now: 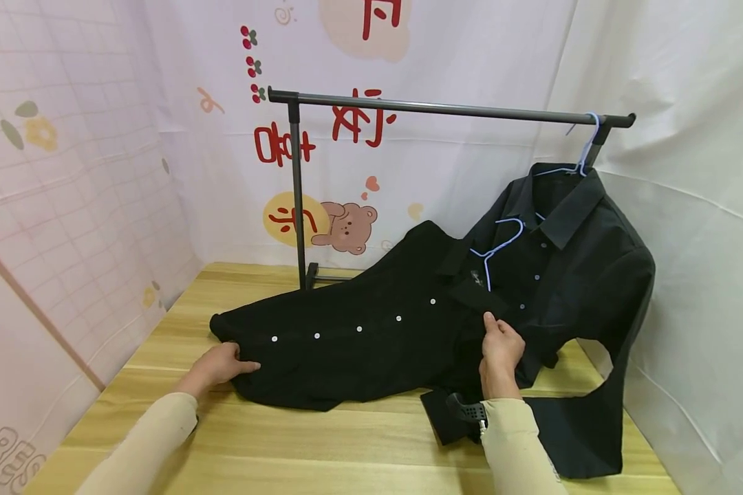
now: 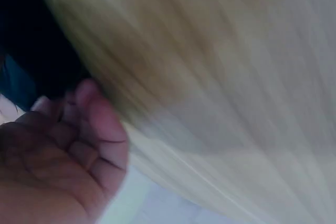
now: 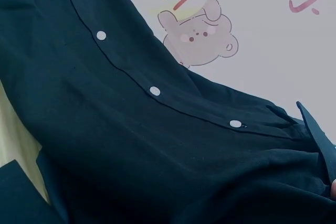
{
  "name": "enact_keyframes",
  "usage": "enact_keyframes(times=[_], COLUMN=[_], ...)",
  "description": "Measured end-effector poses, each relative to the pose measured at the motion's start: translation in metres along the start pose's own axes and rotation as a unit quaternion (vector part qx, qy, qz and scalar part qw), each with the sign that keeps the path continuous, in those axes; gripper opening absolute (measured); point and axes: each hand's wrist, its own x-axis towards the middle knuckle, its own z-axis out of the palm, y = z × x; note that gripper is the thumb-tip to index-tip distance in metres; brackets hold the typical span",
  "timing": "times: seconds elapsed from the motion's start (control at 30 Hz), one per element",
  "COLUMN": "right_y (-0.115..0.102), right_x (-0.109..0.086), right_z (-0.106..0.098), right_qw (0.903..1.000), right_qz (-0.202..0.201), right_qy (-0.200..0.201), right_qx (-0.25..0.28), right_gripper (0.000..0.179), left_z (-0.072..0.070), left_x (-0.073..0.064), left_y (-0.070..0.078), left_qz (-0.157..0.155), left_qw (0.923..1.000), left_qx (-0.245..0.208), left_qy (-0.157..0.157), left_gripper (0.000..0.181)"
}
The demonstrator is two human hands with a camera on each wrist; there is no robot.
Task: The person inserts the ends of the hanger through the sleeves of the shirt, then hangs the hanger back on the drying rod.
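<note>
A black shirt with white buttons [image 1: 347,357] stretches sideways over the wooden table, its button row facing up. At its hem end, my left hand [image 1: 219,363] grips the cloth between thumb and fingers; the left wrist view shows curled fingers [image 2: 102,114] at the dark fabric. My right hand [image 1: 501,347] pinches the shirt near its collar [image 1: 477,295], raised off the table. From that collar sticks a light blue hanger [image 1: 498,247], its hook pointing up and right. The right wrist view shows the shirt front [image 3: 131,124], with only a fingertip at the right edge.
A dark metal rack [image 1: 458,108] stands across the back of the wooden table [image 1: 272,447]. On its right end hangs another black shirt [image 1: 600,254] on a blue hanger [image 1: 588,148], its sleeve draping to the table. White printed curtains [image 1: 470,55] enclose the back and sides.
</note>
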Motion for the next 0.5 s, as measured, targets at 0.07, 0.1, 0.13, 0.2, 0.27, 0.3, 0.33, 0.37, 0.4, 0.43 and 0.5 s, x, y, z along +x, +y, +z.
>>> enact_keyframes(times=[0.07,0.1,0.13,0.2,0.27,0.3,0.33,0.37,0.4,0.43,0.5], right_y=[0.000,-0.001,-0.001,-0.002,-0.003,-0.003,-0.003,-0.003,-0.004,-0.004,-0.005], right_x=[0.001,0.001,0.001,0.001,0.001,0.001,0.002,0.002,0.002,0.003,0.004], right_z=[-0.001,-0.001,-0.001,-0.002,-0.002,-0.003,-0.002,-0.003,-0.003,-0.003,-0.003], right_qw=[1.0000,1.0000,1.0000,0.9999,0.9999,0.9999,0.9999,0.9999,0.9999,0.9999,1.0000], right_qz=[-0.002,-0.005,-0.006,-0.009,-0.012,-0.013,-0.012,-0.011,-0.010,-0.009,-0.007], right_qy=[0.001,0.001,0.000,-0.002,-0.002,-0.002,-0.001,0.000,0.000,0.001,0.001], right_qx=[0.000,-0.001,-0.003,-0.006,-0.009,-0.009,-0.008,-0.008,-0.008,-0.009,-0.006], right_gripper=[0.054,0.054,0.054,0.054,0.054,0.053,0.053,0.053,0.053,0.053,0.052], left_z=[0.006,0.009,0.010,0.008,-0.001,-0.007,-0.013,-0.020,-0.027,-0.034,-0.046], left_x=[0.002,0.003,0.004,0.005,0.005,0.006,0.005,0.005,0.005,0.004,0.003], left_y=[0.005,0.006,0.008,0.010,0.013,0.014,0.014,0.014,0.013,0.012,0.008], left_qz=[0.026,0.035,0.039,0.036,0.017,0.007,-0.005,-0.014,-0.030,-0.039,-0.055], left_qw=[0.9996,0.9992,0.9987,0.9959,0.9888,0.9825,0.9741,0.9661,0.9568,0.9477,0.9391], left_qx=[-0.005,-0.013,-0.031,-0.077,-0.141,-0.179,-0.219,-0.251,-0.283,-0.311,-0.331], left_qy=[0.007,0.011,0.013,0.031,0.046,0.052,0.056,0.060,0.061,0.063,0.073], left_gripper=[0.035,0.035,0.036,0.032,0.024,0.020,0.019,0.020,0.022,0.024,0.034])
